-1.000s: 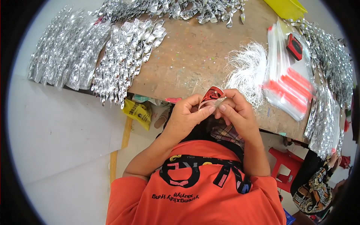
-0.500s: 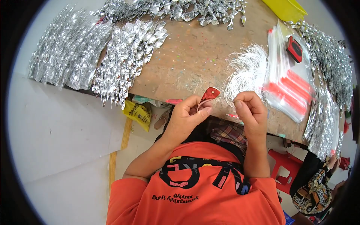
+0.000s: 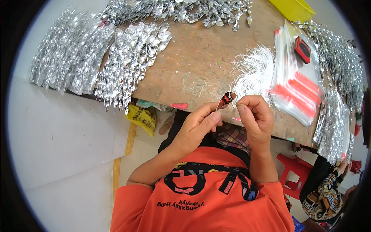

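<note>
My left hand (image 3: 199, 123) pinches a small red, shiny spiral ornament (image 3: 226, 101) between thumb and forefinger, just over the near edge of the wooden table (image 3: 193, 65). My right hand (image 3: 257, 116) sits close beside it, thumb and forefinger pinched together at the ornament's upper tip, apparently on a fine white thread that is barely visible. A loose bundle of white threads (image 3: 253, 71) lies on the table right behind both hands.
Heaps of silver spiral ornaments (image 3: 131, 65) cover the table's left, back and right edges. Clear bags with red strips (image 3: 297, 85), a red-and-black device (image 3: 302, 49) and a yellow tray (image 3: 293, 7) lie on the right. A red stool (image 3: 295, 176) and another person (image 3: 328, 193) are at the lower right.
The hands were pressed together around the ornament, then drew apart. The right hand has now come back beside the ornament's tip, and the ornament stands more upright.
</note>
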The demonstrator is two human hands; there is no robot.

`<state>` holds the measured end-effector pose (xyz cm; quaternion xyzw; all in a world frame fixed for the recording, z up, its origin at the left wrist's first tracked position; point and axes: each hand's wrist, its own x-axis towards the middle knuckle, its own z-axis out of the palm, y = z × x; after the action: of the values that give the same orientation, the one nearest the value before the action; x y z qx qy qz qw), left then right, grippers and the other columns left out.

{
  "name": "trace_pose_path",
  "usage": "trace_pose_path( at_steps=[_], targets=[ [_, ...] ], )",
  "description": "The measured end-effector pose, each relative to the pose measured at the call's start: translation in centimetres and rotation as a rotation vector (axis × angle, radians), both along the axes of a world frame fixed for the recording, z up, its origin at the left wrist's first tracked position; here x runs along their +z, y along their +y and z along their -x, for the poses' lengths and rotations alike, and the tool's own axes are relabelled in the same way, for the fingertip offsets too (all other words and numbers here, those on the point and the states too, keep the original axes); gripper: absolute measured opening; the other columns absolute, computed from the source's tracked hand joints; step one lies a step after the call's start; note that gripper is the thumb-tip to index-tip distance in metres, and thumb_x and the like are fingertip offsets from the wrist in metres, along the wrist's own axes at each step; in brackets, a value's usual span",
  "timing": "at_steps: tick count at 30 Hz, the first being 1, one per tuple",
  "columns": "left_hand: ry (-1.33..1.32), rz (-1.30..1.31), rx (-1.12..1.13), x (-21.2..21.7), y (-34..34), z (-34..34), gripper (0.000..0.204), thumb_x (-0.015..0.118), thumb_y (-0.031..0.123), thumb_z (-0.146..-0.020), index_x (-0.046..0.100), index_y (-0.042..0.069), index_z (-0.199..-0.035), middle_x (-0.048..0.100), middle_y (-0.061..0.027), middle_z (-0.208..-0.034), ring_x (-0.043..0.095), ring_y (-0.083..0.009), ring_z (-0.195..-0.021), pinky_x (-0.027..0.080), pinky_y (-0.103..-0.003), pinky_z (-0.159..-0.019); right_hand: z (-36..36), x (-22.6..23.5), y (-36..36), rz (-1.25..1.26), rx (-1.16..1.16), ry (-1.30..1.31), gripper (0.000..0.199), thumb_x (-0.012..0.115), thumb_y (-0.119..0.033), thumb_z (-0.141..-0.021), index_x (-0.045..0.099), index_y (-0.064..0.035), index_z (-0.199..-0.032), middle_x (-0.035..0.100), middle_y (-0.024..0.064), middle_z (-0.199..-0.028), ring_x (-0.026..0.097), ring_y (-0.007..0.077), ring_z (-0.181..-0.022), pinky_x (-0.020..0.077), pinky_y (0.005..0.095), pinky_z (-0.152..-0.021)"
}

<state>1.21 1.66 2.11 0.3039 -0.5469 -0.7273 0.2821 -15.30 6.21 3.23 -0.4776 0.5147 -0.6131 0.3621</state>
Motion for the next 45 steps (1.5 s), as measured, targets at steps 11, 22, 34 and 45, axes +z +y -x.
trace_pose_path(
  at_steps=[11,22,34,45],
  targets=[
    [0.015,0.026,0.011,0.0,0.0,0.1,0.041,0.046,0.030,-0.093,0.049,0.003,-0.123,0.053,0.0004,-0.085,0.046,-0.0066,-0.073,0.037,-0.019,-0.066,0.2,-0.4,0.1,-0.031,0.008,0.046,0.006,0.054,0.001,-0.085,0.054,-0.0001,-0.091,0.052,-0.0031,-0.076,0.041,0.0007,-0.063,0.0316,0.0150,-0.055],
    [0.006,0.204,0.068,-1.0,0.2,0.3,0.036,0.057,0.016,-0.088,0.051,-0.001,-0.119,0.059,-0.0093,-0.101,0.056,-0.0134,-0.093,0.045,-0.026,-0.081,0.1,-0.3,-0.6,-0.036,0.005,-0.025,0.007,0.055,-0.002,-0.086,0.049,-0.0021,-0.090,0.050,-0.0016,-0.069,0.042,0.0022,-0.056,0.0315,0.0156,-0.049],
    [0.235,-0.013,0.078,1.3,-2.0,0.5,0.023,0.054,0.006,-0.088,0.056,-0.001,-0.110,0.056,-0.0066,-0.102,0.054,-0.0099,-0.086,0.044,-0.022,-0.074,1.1,-0.8,-0.8,-0.081,0.236,-0.298,0.008,0.055,-0.009,-0.088,0.054,-0.0022,-0.091,0.050,-0.0031,-0.068,0.042,0.0016,-0.056,0.0291,0.0156,-0.046],
    [0.205,0.165,0.130,2.0,-3.5,0.7,0.008,0.057,0.005,-0.086,0.059,-0.001,-0.090,0.053,-0.0080,-0.104,0.052,-0.0077,-0.076,0.043,-0.021,-0.070,1.5,0.4,-1.4,-0.021,0.188,-0.274,0.012,0.054,-0.008,-0.088,0.055,0.0007,-0.096,0.050,-0.0030,-0.065,0.041,0.0024,-0.052,0.0293,0.0157,-0.045]
  ],
)
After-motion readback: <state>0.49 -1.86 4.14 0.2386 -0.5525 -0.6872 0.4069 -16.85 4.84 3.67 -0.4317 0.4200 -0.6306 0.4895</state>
